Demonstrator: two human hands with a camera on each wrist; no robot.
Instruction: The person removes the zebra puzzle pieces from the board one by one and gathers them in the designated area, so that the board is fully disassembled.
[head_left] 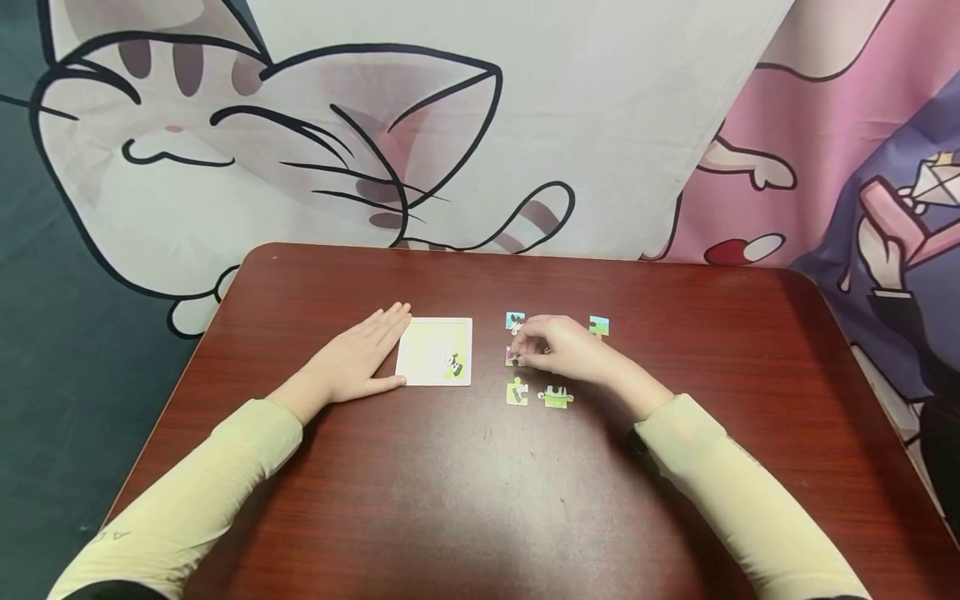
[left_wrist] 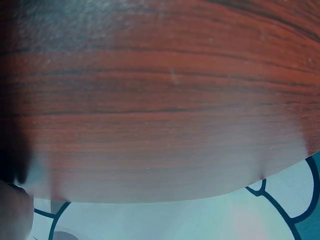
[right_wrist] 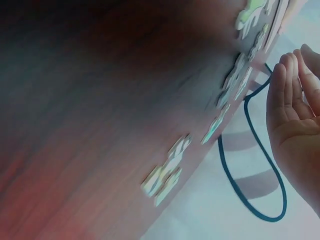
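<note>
My left hand lies flat on the table, fingers spread, with its fingertips and thumb at the left edge of a white-rimmed puzzle board. A small panda picture shows in the board's lower right corner. To the right of the board, my right hand hovers with bent fingers, thumb and forefinger close over a purplish puzzle piece. Its fingers show loosely bent in the right wrist view, with no piece visible between them. A blue-topped puzzle piece lies just beyond the fingertips.
Nearer me lie a green-and-white puzzle piece and a wider green piece. Beyond the right hand is a blue-and-green piece. The brown table ends at a cloth backdrop with a cartoon cat.
</note>
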